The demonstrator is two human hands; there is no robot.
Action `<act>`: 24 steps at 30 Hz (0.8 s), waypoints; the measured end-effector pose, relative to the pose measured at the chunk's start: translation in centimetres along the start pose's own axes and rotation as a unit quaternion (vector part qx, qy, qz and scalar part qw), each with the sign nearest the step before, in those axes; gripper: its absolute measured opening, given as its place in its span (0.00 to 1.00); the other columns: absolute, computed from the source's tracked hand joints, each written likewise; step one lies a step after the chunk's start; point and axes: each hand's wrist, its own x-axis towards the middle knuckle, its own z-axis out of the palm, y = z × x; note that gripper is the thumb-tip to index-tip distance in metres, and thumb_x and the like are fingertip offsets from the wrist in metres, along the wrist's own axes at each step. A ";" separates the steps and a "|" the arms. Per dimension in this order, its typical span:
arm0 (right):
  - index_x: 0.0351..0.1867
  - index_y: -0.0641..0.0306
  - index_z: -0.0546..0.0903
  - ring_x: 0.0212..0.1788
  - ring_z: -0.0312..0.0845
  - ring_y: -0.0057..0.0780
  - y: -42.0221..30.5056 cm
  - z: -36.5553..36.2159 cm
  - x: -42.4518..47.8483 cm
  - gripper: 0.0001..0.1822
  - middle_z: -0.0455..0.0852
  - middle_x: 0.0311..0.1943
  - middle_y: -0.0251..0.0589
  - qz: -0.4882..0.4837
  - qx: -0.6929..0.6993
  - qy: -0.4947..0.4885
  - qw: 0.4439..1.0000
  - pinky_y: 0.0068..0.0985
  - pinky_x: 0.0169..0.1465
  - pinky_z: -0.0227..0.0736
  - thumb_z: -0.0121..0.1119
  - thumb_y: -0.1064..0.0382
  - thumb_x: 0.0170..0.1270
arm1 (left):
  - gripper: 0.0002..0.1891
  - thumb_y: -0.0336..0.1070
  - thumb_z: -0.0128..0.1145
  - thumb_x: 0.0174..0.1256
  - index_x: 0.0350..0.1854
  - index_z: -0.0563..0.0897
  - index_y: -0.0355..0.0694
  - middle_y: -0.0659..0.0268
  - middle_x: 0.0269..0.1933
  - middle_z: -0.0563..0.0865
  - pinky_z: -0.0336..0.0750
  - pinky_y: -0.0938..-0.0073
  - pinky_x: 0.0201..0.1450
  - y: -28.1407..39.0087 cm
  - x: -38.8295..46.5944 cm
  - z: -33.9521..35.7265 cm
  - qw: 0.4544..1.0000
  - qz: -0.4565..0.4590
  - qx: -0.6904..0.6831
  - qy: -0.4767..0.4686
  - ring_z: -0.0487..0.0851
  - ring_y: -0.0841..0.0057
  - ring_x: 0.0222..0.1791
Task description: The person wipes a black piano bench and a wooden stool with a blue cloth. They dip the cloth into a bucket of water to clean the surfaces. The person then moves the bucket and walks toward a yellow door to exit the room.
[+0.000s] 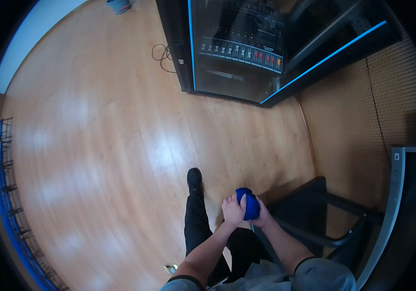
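Note:
A bundled blue cloth (252,207) is gripped between my two hands, above my right thigh. My left hand (233,210) presses on its left side, with the thumb lying over the front. On the other side, my right hand (263,215) wraps around the bundle, its fingers partly hidden behind the blue material. From this view I cannot tell exactly what kind of article the cloth is. My black shoe (194,178) rests on the wood floor (120,145) to the left of the bundle.
Ahead stands a black equipment cabinet (229,82) with a mixing console (240,54) behind glass. A coiled cable (162,54) lies beside it. A black metal-framed stand or chair (302,211) is close on my right, near a perforated wall panel (346,120). A grey bucket (118,6) sits far off.

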 end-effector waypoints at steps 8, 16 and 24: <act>0.67 0.57 0.69 0.56 0.79 0.35 -5.0 5.5 11.3 0.28 0.79 0.59 0.43 -0.056 -0.106 0.079 0.990 0.36 0.59 0.75 0.51 0.46 0.72 | 0.23 0.51 0.48 0.74 0.52 0.76 0.32 0.38 0.41 0.84 0.75 0.52 0.50 -3.7 12.4 1.7 0.955 -0.176 -0.237 0.027 0.82 0.43 0.46; 0.61 0.67 0.75 0.56 0.79 0.38 -11.1 6.0 18.4 0.24 0.82 0.55 0.49 -0.150 -0.566 0.089 0.806 0.31 0.61 0.71 0.58 0.56 0.68 | 0.25 0.47 0.43 0.77 0.64 0.70 0.32 0.44 0.55 0.82 0.72 0.61 0.60 -8.0 17.6 2.5 0.928 -0.279 -0.163 -0.185 0.82 0.54 0.55; 0.67 0.64 0.71 0.56 0.77 0.35 -26.0 -5.5 19.9 0.36 0.81 0.57 0.47 -0.155 -0.550 0.157 0.805 0.26 0.60 0.71 0.61 0.42 0.65 | 0.33 0.39 0.59 0.64 0.72 0.65 0.39 0.44 0.66 0.73 0.56 0.53 0.74 -4.6 28.7 2.3 0.934 0.170 -0.016 -0.314 0.60 0.41 0.71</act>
